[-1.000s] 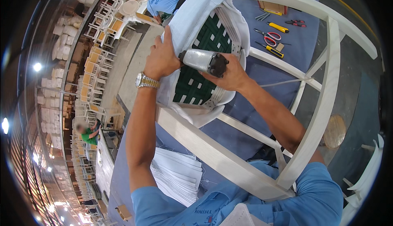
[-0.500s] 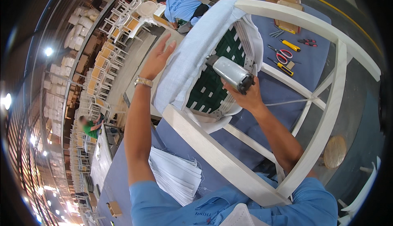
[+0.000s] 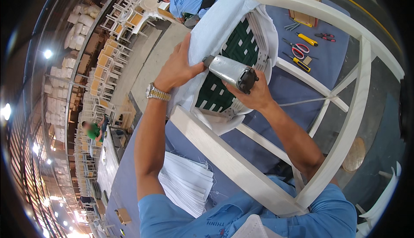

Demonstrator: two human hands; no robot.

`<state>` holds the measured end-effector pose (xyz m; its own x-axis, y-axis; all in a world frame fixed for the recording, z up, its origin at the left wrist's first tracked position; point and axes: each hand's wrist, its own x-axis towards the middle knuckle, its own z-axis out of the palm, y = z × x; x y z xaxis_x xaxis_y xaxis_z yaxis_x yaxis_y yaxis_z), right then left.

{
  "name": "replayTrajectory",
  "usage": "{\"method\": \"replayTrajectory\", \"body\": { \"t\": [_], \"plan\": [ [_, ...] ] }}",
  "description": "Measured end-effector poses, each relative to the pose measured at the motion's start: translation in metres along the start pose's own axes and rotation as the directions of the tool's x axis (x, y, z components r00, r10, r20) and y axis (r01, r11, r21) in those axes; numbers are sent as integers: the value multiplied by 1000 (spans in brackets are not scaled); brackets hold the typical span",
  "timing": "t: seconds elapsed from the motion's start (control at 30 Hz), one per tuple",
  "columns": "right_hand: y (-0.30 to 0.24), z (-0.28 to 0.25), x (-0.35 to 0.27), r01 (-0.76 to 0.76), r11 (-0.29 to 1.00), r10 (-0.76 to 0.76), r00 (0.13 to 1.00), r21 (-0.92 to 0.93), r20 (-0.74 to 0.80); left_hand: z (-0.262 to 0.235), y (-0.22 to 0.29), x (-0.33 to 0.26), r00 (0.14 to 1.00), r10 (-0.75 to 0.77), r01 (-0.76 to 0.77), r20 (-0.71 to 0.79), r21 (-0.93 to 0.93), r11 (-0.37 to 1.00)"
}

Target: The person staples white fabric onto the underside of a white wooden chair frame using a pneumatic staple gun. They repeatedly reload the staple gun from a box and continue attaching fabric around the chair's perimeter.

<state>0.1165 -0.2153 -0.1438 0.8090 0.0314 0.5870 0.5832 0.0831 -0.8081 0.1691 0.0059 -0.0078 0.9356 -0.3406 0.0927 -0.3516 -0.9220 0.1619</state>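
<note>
Rows of pale chairs (image 3: 105, 57) line a workshop floor as a worker bends over a cloth-covered blue desk (image 3: 330, 61), where a white chair frame (image 3: 228, 159) lies tipped over, its seat underside turned toward the worker. Farther off, a co-worker in a light blue shirt (image 3: 185, 3) stoops among the furniture. Pale blue cloth (image 3: 220, 16) wraps the seat's edge around dark green webbing (image 3: 241, 46); a stack of cut fabric (image 3: 185, 184) rests near the worker's left forearm. The right hand (image 3: 256, 92) has its grip closed around a silver, black-capped tool (image 3: 228, 70), held over the seat with its nose at the cloth's inner edge; whether it touches is unclear. The left hand (image 3: 179, 67), thumb and forefinger spread wide, has just come back down on the cloth, its thumb beside that nose, which suggests the fabric is steadied at this spot. Half a second ago, that hand was raised clear of the seat and the tool's nose pointed over the webbing, away from the thumb. Red-handled scissors (image 3: 297, 50) and pliers (image 3: 325, 37) lie untouched beyond the chair, just as in the earlier frame.
</note>
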Motion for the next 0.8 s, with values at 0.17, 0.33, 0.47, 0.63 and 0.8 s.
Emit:
{"method": "replayTrajectory", "body": {
  "t": [0.17, 0.33, 0.47, 0.63, 0.8],
  "plan": [
    [3, -4, 2, -11, 1000, 11, 999, 1, 35, 8, 1, 3, 1000, 15, -14, -7, 92, 996],
    [2, -3, 1, 16, 999, -14, 997, -30, 74, 7, 4, 2, 999, -33, 29, 22, 136, 990],
    [5, 0, 0, 48, 999, -48, 998, -12, 29, 10, 6, 3, 1000, -25, 24, 6, 143, 989],
    [-11, -2, 0, -25, 999, 26, 997, -20, 68, 10, 4, 1, 1000, -12, 10, 14, 140, 990],
    [0, 1, -5, -10, 999, 7, 998, 30, 68, 8, 2, 1, 1000, 15, -18, 27, 141, 990]
  ]
}}
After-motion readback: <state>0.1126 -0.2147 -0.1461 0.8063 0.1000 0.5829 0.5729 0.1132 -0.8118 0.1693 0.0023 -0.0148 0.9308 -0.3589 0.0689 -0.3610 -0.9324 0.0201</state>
